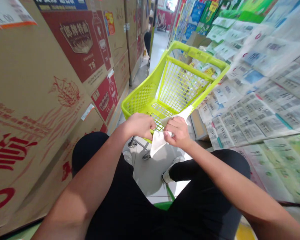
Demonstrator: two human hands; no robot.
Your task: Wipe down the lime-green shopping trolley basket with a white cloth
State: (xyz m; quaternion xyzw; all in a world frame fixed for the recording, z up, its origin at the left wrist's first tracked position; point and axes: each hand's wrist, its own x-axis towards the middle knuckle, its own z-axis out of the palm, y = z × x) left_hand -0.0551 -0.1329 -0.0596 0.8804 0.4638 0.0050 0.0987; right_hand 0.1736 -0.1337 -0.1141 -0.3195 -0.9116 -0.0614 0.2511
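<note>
A yellow-green plastic shopping cart [162, 63] stands in front of my knees, its basket showing bare lattice walls and floor. My left hand [141, 125] is closed around the near rim of the basket. In my right hand [177, 131] a white cloth [159, 141] is bunched against that same rim, just right of the left hand. One end of the cloth hangs outside the basket, and another part lies along the right side rim. My right fingers are curled over it.
Stacked cardboard boxes [72, 76] wall the left side. Packaged goods with barcodes [242, 116] fill the shelves on the right. Cart wheels [146, 155] stand near my shoes [170, 170]. A green seat edge [163, 205] shows beneath me. The aisle floor [160, 43] runs ahead.
</note>
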